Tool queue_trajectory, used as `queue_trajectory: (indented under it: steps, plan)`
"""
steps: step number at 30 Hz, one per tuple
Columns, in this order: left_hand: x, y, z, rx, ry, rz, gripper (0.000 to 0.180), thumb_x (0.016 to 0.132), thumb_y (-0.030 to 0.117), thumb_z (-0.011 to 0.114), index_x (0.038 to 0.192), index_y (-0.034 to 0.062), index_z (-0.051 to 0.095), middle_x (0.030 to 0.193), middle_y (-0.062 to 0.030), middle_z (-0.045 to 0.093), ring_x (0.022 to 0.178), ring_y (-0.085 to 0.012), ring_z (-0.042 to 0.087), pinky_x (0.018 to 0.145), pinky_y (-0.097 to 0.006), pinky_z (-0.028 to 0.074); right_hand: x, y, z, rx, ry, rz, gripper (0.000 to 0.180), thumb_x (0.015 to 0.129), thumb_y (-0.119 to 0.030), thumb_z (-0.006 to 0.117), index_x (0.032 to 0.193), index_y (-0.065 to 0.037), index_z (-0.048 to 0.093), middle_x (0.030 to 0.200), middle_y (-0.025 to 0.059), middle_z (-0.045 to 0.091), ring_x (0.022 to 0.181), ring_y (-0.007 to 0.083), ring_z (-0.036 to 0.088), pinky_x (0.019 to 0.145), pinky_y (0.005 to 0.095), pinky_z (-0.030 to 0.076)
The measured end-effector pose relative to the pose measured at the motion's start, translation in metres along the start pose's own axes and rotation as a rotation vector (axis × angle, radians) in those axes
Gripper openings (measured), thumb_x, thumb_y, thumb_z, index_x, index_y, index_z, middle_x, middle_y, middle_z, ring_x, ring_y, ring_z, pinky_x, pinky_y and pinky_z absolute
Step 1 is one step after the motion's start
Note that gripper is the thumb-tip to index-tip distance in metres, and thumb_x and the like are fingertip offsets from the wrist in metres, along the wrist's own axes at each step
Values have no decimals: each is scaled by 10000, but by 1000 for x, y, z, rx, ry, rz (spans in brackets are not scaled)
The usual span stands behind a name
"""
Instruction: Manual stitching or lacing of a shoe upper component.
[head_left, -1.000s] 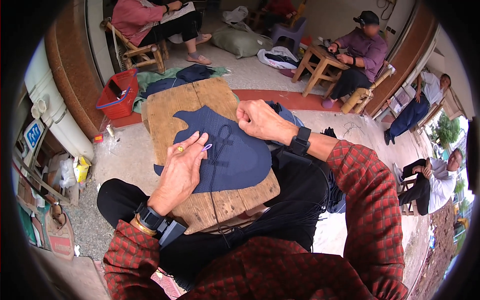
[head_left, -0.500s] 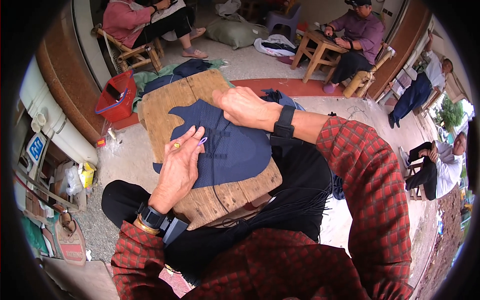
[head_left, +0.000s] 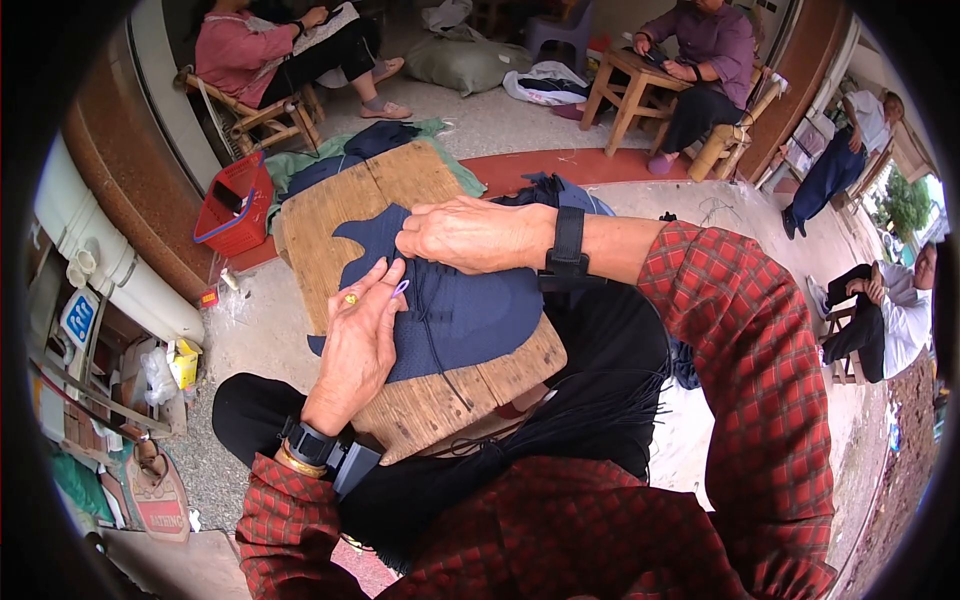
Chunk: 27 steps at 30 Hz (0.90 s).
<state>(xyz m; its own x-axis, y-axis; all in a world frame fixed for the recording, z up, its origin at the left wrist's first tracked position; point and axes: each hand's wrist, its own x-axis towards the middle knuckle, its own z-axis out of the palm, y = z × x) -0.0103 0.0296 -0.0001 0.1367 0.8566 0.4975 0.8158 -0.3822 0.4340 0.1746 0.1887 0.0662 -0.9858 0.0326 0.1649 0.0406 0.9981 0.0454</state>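
Observation:
A navy blue fabric piece (head_left: 470, 320), cut in a curved shape like a shoe upper, lies on a wooden stool top (head_left: 460, 400) in front of me. Thin black cord (head_left: 432, 345) runs loosely across it and over the stool's near edge. My left hand (head_left: 358, 330) holds the fabric's left part, fingertips pressed together at a small purple loop (head_left: 401, 288). Close by, my right hand (head_left: 475, 234) is closed just above the fabric, its fingertips near those of the left. What it pinches is hidden.
Black cords (head_left: 590, 410) hang over my right thigh. A red basket (head_left: 232, 205) with a dark phone-like object stands beyond the stool's left side, next to dark and green cloth (head_left: 345, 160). Two people sit working at the back; others are at the right.
My right hand has come down and left, nearer to my left fingertips. The left hand stays at the fabric. The black cord lies differently across the piece.

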Motion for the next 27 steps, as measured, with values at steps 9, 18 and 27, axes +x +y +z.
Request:
queue_trajectory:
  steps: [9, 18, 27]
  plan:
    - [-1, 3, -2, -8, -8, 6, 408, 1027, 46, 537, 1432, 18, 573, 1221, -196, 710, 1379, -313, 539, 1118, -418, 349, -44, 54, -13, -66, -22, 632, 243, 748, -12, 613, 984, 47, 611, 824, 216, 667, 852, 448, 660, 708, 529, 532]
    - [-3, 3, -7, -7, -22, 3, 406, 1039, 38, 512, 1441, 19, 564, 1089, -168, 736, 1388, -308, 532, 1110, -420, 347, -2, -7, -6, -15, -13, 39, 157, 874, -120, 695, 968, -4, 645, 1004, 119, 573, 1081, 297, 570, 807, 439, 542]
    - [1, 4, -1, -18, -14, 18, 375, 1065, 74, 490, 1425, 32, 587, 1084, -146, 702, 1382, -319, 535, 1123, -421, 344, -30, 50, 5, -127, 96, 283, 118, 860, -49, 594, 939, 40, 591, 903, 196, 628, 836, 354, 660, 702, 425, 574]
